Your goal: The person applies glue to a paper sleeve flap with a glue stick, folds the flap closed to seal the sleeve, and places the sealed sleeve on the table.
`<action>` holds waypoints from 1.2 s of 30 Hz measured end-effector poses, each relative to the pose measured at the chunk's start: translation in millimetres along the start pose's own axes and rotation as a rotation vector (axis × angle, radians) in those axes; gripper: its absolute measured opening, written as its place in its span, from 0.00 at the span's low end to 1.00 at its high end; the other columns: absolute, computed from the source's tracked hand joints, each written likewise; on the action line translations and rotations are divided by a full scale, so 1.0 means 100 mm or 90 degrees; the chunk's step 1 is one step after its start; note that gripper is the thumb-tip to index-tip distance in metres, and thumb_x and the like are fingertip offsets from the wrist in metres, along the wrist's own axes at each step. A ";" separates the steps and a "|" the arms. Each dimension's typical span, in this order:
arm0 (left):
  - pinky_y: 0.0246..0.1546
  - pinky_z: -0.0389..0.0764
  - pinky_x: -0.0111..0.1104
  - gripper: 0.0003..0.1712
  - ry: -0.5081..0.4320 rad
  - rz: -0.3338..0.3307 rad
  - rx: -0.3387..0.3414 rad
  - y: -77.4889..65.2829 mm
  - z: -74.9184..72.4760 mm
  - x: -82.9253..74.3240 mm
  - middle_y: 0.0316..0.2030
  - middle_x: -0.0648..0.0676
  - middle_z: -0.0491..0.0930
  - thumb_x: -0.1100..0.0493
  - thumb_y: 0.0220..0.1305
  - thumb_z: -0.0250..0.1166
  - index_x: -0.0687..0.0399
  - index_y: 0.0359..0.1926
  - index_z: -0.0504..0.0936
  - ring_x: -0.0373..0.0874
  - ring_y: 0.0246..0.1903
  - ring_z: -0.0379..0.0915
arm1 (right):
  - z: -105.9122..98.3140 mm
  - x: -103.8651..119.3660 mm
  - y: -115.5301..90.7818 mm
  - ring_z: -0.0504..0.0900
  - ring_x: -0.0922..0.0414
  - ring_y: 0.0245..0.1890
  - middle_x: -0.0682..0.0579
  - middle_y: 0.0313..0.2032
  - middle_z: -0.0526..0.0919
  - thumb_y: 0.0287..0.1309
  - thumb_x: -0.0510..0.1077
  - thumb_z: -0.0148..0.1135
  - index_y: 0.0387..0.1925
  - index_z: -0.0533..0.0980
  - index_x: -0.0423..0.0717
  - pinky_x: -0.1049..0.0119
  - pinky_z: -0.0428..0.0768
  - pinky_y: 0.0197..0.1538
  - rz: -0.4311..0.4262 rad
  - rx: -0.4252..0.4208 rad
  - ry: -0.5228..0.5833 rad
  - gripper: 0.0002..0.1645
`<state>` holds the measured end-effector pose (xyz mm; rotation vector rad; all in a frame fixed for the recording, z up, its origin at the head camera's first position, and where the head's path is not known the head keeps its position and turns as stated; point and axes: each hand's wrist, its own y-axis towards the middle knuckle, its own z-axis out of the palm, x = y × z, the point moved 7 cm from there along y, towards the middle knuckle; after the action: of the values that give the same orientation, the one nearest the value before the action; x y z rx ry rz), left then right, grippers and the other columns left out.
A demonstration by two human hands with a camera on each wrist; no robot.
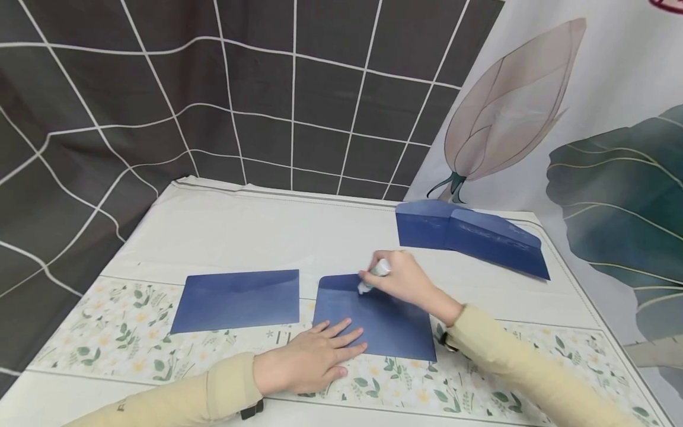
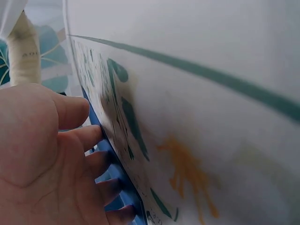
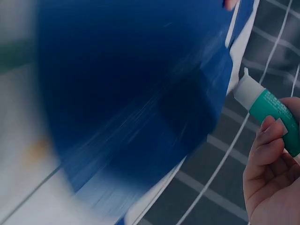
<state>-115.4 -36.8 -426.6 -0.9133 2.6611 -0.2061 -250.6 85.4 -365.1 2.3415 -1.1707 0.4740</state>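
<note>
Table (image 1: 267, 231) under all. Well beyond the right hand: far blue envelopes (image 1: 493, 243), adjoining, apparently set out of the way. Under the right hand, just past the left fingertips: work envelope (image 1: 397, 329), laid flat, probably for an even surface. Out past the left hand, on its left: spare envelope (image 1: 240, 302), also flat, clear of both hands. Left hand (image 1: 312, 359): fingers straight, spread, tips resting on the work envelope's near side, likely steadying it. Right hand (image 1: 405, 279): fingers curled round green-and-white tube (image 3: 272, 110), tip angled down for control, I judge; contact unclear.
</note>
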 end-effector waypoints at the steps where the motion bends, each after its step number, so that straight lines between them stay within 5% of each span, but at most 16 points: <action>1: 0.70 0.58 0.50 0.31 -0.001 0.001 0.000 0.00 0.00 0.00 0.75 0.48 0.48 0.45 0.74 0.44 0.38 0.75 0.53 0.48 0.75 0.41 | 0.08 0.07 0.06 0.69 0.70 0.11 0.59 0.14 0.78 0.51 0.50 0.70 0.21 0.78 0.51 0.75 0.69 0.15 -0.018 0.005 0.001 0.11; 7: 0.71 0.57 0.48 0.31 -0.003 0.004 0.009 0.00 0.00 -0.02 0.76 0.47 0.47 0.43 0.74 0.44 0.37 0.75 0.52 0.47 0.76 0.41 | 0.48 0.36 0.26 0.65 0.72 0.09 0.59 0.11 0.77 0.54 0.50 0.68 0.24 0.79 0.50 0.78 0.67 0.17 -0.090 0.049 -0.023 0.11; 13: 0.71 0.58 0.48 0.32 0.012 0.006 0.001 -0.01 -0.01 -0.03 0.75 0.47 0.48 0.42 0.73 0.44 0.38 0.75 0.53 0.47 0.75 0.42 | 0.66 0.46 0.32 0.58 0.71 0.06 0.60 0.06 0.71 0.55 0.50 0.68 0.26 0.79 0.50 0.78 0.62 0.15 -0.104 0.065 -0.054 0.10; 36: 0.71 0.57 0.49 0.32 -0.005 -0.001 -0.007 -0.02 -0.01 0.00 0.76 0.47 0.48 0.40 0.73 0.45 0.38 0.74 0.53 0.47 0.75 0.41 | 0.63 0.40 0.29 0.66 0.71 0.10 0.59 0.10 0.76 0.53 0.47 0.66 0.22 0.78 0.48 0.78 0.67 0.18 -0.074 0.046 -0.077 0.09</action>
<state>-114.7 -38.2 -425.8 -0.9177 2.6570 -0.1868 -245.4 9.6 -389.9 2.5142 -1.0801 0.3437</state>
